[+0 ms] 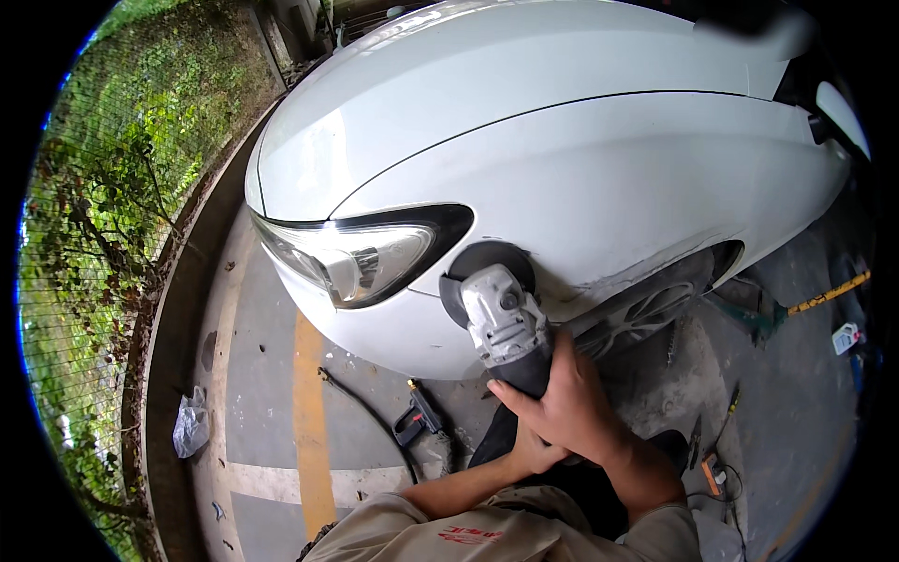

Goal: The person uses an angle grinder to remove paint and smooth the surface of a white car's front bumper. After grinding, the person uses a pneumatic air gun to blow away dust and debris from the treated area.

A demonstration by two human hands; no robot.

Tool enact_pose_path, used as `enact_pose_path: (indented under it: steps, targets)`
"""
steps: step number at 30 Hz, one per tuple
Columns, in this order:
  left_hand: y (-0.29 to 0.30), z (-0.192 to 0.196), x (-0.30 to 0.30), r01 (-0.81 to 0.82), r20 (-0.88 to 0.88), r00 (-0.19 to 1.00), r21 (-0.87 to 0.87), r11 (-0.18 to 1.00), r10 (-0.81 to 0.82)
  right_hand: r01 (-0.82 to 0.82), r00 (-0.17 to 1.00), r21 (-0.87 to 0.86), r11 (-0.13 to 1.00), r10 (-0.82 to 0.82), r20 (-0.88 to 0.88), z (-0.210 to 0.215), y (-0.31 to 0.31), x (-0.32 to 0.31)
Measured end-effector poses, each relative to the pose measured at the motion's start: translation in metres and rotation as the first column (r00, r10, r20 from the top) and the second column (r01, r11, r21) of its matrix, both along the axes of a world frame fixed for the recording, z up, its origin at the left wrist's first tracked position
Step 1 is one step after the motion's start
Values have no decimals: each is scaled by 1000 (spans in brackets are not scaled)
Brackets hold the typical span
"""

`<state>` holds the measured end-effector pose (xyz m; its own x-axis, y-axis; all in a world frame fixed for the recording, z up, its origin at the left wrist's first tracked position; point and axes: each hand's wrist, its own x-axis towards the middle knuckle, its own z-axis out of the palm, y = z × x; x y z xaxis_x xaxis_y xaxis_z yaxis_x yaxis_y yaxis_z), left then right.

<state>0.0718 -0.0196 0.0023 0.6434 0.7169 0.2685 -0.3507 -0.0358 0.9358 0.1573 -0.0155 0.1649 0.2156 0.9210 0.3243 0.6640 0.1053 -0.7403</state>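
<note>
An angle grinder [507, 314] with a silver gear head and black body is in both my hands. Its dark round disc [496, 258] is at the white car's front fender [609, 187], just behind the headlight [375, 258]; actual contact cannot be made out. My right hand [567, 398] wraps the black body near the gear head. Lower down, my left hand [537, 453] is closed round the rear of the grinder, partly hidden by the right wrist. Scuffs and dark marks run along the fender's edge above the front wheel [646, 314].
A black spray gun [419, 415] and a dark hose [370, 412] lie on the floor ahead. Left stand a low kerb [173, 347], a fence and a plastic bag [191, 423]. To the right are a yellow-handled tool [829, 292], a white bottle [846, 338] and an orange power strip [714, 474].
</note>
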Motion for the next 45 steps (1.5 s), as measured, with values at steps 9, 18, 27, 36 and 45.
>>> enact_pose_path:
  steps: [9,18,27,36,45]
  targets:
    - [1,6,-4,16,44,999,61,998,-19,-12,999,117,993,8,36,-5,2,-4]
    - [-5,24,4,-146,155,977,0,989,144,-51,998,122,991,44,53,-5,4,-1]
    - [-23,-13,-7,-110,36,993,-39,993,112,-56,998,-29,998,57,37,-21,-9,-6]
    - [-31,17,-17,-167,19,986,-50,985,168,-114,972,31,993,118,-203,-38,-18,-5]
    - [-33,23,-15,-220,-6,975,-76,973,220,-113,957,62,992,126,-263,-46,-22,0]
